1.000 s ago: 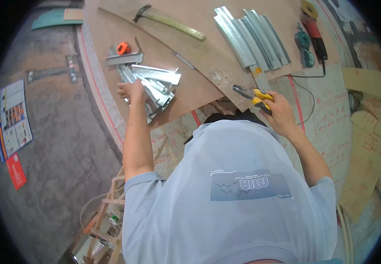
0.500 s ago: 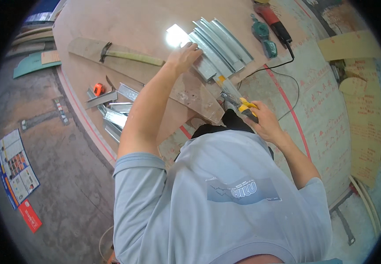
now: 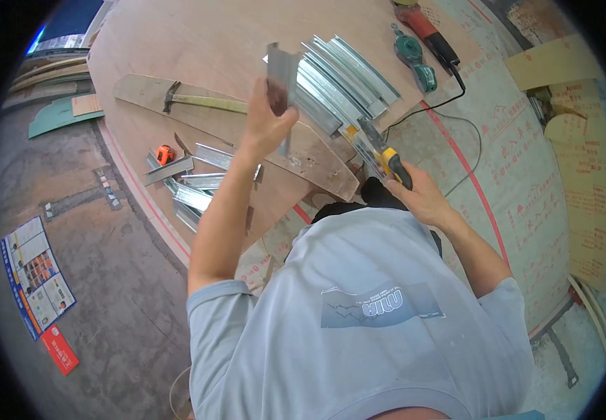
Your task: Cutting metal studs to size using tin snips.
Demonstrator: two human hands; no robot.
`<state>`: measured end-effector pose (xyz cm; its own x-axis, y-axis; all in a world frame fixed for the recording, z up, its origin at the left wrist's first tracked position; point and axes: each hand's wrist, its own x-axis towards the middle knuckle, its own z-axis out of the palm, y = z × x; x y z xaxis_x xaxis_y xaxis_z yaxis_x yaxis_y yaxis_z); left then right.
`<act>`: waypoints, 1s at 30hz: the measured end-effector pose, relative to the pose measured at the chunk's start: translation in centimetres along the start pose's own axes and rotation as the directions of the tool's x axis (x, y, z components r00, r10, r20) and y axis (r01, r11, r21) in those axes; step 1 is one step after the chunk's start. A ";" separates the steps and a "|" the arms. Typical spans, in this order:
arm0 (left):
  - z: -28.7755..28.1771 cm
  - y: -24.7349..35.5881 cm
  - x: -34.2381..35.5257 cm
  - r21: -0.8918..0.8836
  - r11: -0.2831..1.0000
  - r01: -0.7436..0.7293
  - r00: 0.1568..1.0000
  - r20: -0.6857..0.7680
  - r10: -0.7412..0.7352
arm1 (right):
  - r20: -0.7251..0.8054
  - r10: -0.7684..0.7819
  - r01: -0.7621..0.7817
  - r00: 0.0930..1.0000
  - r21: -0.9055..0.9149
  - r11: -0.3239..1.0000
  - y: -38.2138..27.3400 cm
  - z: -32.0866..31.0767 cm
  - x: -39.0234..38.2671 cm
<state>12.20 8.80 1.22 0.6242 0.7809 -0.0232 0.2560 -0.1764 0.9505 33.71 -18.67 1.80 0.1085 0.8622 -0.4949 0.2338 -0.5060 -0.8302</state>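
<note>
My left hand (image 3: 268, 126) grips a metal channel piece (image 3: 282, 68), raised over the plywood table (image 3: 142, 35) beside a row of long galvanized channels (image 3: 338, 73). My right hand (image 3: 408, 192) is closed on yellow-and-black tin snips (image 3: 390, 157), whose jaws lie by the channels' near end. To the lower left of my left hand lie loose short channel pieces (image 3: 192, 198), an orange tape measure (image 3: 165, 154) and a claw hammer (image 3: 201, 99) on a narrow board.
A red grinder (image 3: 425, 28) with a cord and a green tool (image 3: 411, 56) lie at the table's right. Yellow cardboard (image 3: 576, 203) is on the right floor; curved boards (image 3: 51, 73) and printed sheets (image 3: 37, 276) are at the left.
My left hand has gone from the short pieces to the long row and now lifts a channel piece back toward me. The snips in my right hand have turned more upright.
</note>
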 end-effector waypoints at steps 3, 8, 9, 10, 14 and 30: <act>0.4 0.7 -2.4 -0.139 0.988 0.061 0.993 -0.090 -0.074 | 0.047 -0.111 0.109 0.993 0.058 0.992 -0.4 0.8 0.2; 0.4 -0.6 -4.7 -0.461 0.882 0.096 0.968 -0.164 -0.191 | 0.236 -0.055 0.022 0.970 0.140 0.990 -2.9 1.3 0.4; 0.4 -0.9 -4.5 -0.497 0.867 0.040 0.951 -0.248 -0.185 | 0.273 -0.043 0.015 0.961 0.103 0.995 -2.9 1.4 0.6; 0.4 -1.3 -4.6 -0.527 0.850 -0.013 0.927 -0.325 -0.187 | 0.283 -0.033 0.006 0.959 0.096 0.995 -3.0 1.5 0.7; -1.5 -0.5 -4.6 -0.743 0.664 -0.086 0.841 -0.411 -0.351 | 0.353 -0.056 0.052 0.934 0.021 0.998 -4.8 1.6 0.1; -1.8 -0.6 -5.6 -0.753 0.627 -0.200 0.788 -0.504 -0.354 | 0.329 -0.033 0.075 0.944 -0.118 0.990 -6.5 4.4 -1.2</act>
<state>7.28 5.59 1.35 0.0289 0.9796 -0.1989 -0.5200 0.1846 0.8340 27.76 -16.47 6.66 -0.2233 0.8216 -0.5244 0.3537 -0.4330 -0.8291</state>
